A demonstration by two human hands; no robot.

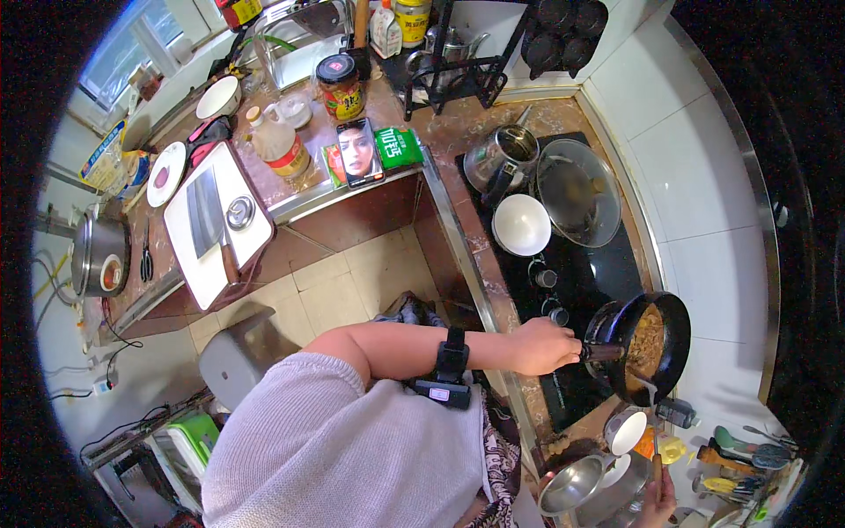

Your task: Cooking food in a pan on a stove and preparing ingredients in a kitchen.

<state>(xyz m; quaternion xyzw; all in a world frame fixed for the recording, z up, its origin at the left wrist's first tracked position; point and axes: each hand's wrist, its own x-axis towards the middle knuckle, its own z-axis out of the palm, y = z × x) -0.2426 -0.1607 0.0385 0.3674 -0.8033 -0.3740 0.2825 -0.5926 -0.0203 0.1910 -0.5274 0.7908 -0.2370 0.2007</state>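
My left hand [542,347] grips the dark handle of a black frying pan [675,369], which is tilted over the near burner of the stove. Brown cooked food [647,336] with sauce lies in the pan. At the lower right, my right hand [659,498] holds the wooden handle of a spatula [657,455]; its metal head reaches into the pan's lower side. Just below the pan is a small bowl [626,432], white inside. Beside it, left of my right hand, a steel bowl or strainer [571,487] stands tilted.
On the black cooktop [587,284] stand a white bowl [521,225], a steel pot [502,155] and a glass lid [577,191]. Utensils [752,455] hang at the lower right. Across the floor gap, a cleaver [206,211] lies on a white cutting board [247,254].
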